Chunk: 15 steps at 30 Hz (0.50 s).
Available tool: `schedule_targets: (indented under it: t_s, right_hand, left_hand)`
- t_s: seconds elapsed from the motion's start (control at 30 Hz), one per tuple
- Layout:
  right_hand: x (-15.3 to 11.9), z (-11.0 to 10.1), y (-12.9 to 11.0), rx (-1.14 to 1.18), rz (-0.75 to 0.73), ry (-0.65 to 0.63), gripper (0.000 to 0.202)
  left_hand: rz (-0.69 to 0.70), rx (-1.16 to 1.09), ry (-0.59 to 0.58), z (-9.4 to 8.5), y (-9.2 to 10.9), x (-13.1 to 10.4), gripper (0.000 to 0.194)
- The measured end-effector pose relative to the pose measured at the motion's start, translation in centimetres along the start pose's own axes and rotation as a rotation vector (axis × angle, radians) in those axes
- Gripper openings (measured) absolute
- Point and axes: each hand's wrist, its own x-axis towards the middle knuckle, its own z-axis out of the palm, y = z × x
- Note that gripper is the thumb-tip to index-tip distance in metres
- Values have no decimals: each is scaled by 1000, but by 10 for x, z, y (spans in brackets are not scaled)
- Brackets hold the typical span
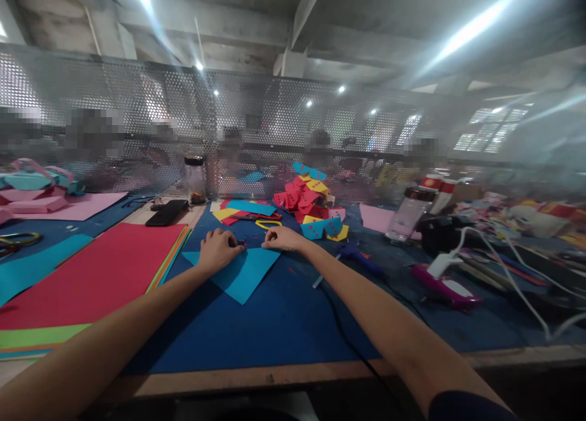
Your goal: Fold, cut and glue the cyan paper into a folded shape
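A sheet of blue paper (242,280) lies on the dark blue mat with one corner pointing toward me; it looks folded into a triangle. My left hand (218,250) rests on its far left part, fingers curled and thumb against the paper. At the far right corner my right hand (282,239) has its fingertips pinched together on the edge. The fingers partly hide the far edge. Just beyond the hands lie scissors (268,224) with yellow handles, beside cut red, yellow and blue paper pieces (249,208).
Behind stands a pile of red, yellow and blue folded paper shapes (304,198). On the right are a blue glue gun (361,259) with a cable, a clear bottle (409,216) and a magenta power strip (446,287). Stacked coloured sheets (105,262) and a black phone (167,213) lie left.
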Motion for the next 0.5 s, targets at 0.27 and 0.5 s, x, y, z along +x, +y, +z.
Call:
schedule_targets:
  t_s: [0.27,0.5]
  right_hand:
    - [-2,0,-5,-53,44,12,26]
    - [-3,0,-6,-66,50,14,25]
  left_hand:
    - [-3,61,-25,-1,2,0,34]
    - [11,77,-29,-1,0,1,34]
